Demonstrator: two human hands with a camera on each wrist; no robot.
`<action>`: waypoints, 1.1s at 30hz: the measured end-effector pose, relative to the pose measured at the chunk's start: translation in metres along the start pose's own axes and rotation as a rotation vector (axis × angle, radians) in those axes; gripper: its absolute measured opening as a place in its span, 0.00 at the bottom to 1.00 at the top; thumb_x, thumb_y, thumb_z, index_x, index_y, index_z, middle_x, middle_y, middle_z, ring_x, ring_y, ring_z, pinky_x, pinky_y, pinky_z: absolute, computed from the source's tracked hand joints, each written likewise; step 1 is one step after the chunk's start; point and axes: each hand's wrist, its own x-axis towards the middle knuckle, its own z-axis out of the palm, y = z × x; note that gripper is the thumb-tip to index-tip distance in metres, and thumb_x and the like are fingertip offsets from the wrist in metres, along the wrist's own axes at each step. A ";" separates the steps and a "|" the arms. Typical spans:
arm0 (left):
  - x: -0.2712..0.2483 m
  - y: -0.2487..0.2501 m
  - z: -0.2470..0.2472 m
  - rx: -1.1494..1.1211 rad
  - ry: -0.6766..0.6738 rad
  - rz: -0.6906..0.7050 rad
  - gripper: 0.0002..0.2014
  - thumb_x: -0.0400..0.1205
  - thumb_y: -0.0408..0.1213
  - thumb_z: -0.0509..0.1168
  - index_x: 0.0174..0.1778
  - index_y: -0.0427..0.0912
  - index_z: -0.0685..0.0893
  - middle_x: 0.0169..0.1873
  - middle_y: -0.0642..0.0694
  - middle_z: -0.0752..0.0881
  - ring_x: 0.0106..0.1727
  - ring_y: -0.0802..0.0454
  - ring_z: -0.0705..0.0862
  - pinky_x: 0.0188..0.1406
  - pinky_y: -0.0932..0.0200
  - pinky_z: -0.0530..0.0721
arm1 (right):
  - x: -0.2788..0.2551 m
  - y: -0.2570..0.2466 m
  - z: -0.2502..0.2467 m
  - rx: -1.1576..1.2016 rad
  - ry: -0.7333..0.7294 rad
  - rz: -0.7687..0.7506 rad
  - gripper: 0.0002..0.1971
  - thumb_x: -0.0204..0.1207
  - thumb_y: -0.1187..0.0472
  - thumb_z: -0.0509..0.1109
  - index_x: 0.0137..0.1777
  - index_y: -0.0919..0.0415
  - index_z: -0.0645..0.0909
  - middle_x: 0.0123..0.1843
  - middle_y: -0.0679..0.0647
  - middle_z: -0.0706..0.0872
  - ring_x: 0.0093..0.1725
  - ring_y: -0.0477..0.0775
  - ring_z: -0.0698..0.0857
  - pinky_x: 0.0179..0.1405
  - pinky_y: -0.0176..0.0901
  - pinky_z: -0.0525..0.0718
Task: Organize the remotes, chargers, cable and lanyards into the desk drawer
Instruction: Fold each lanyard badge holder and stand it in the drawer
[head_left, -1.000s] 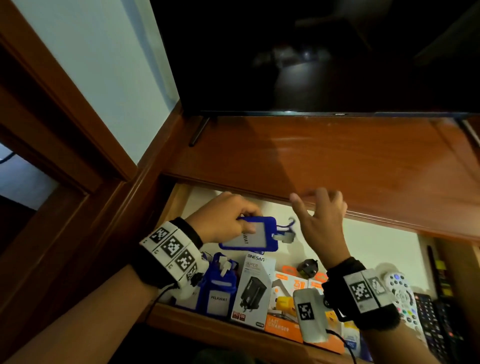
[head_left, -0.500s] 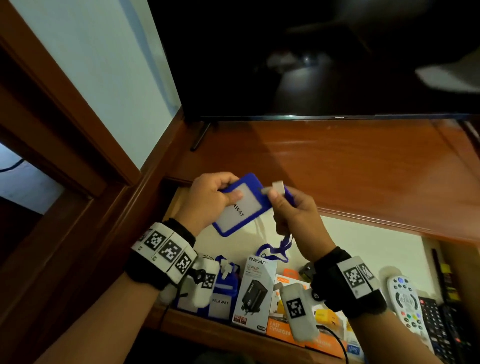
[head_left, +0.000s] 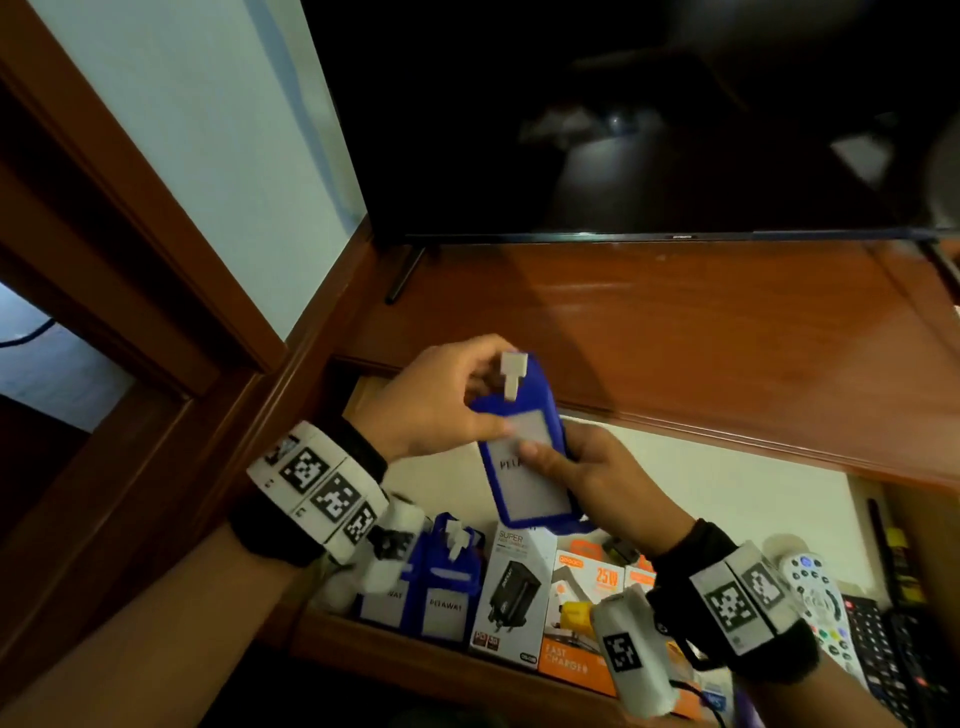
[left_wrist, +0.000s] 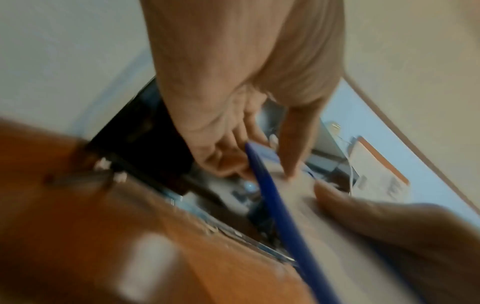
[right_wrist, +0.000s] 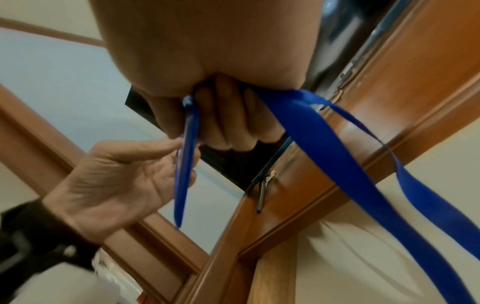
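Now the blue badge holder (head_left: 524, 457) hangs upright above the drawer (head_left: 675, 483), between your hands.
Your left hand (head_left: 441, 410) pinches its top, your right hand (head_left: 587, 473) clamps the lower edge and is nearer the lanyards standing in the drawer (head_left: 441, 587).

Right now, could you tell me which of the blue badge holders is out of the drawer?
The badge holder held up between both hands; the other two stand in the drawer's front left corner.

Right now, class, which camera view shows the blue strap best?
The right wrist view: the blue strap hangs in a long loop from the right hand. The head view shows only a sliver; the left wrist view shows none clearly.
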 end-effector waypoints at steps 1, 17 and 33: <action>-0.001 0.004 -0.006 0.147 -0.098 0.002 0.23 0.71 0.33 0.77 0.57 0.53 0.77 0.49 0.57 0.84 0.50 0.61 0.85 0.45 0.64 0.87 | -0.002 0.003 0.001 -0.016 -0.069 0.043 0.17 0.73 0.48 0.65 0.53 0.60 0.81 0.48 0.57 0.90 0.45 0.56 0.90 0.46 0.49 0.88; -0.001 -0.028 0.000 -0.378 0.309 -0.265 0.14 0.71 0.32 0.74 0.52 0.41 0.85 0.50 0.44 0.89 0.55 0.46 0.87 0.57 0.47 0.85 | 0.002 0.028 0.006 0.223 0.108 0.115 0.16 0.81 0.58 0.64 0.30 0.60 0.72 0.21 0.49 0.64 0.19 0.45 0.59 0.19 0.35 0.59; -0.024 -0.037 0.032 0.310 -0.324 -0.161 0.09 0.70 0.34 0.76 0.41 0.52 0.85 0.41 0.52 0.87 0.41 0.55 0.86 0.44 0.49 0.87 | 0.011 -0.014 -0.024 -0.628 -0.227 0.038 0.15 0.79 0.55 0.69 0.29 0.52 0.81 0.24 0.47 0.73 0.26 0.45 0.68 0.28 0.39 0.66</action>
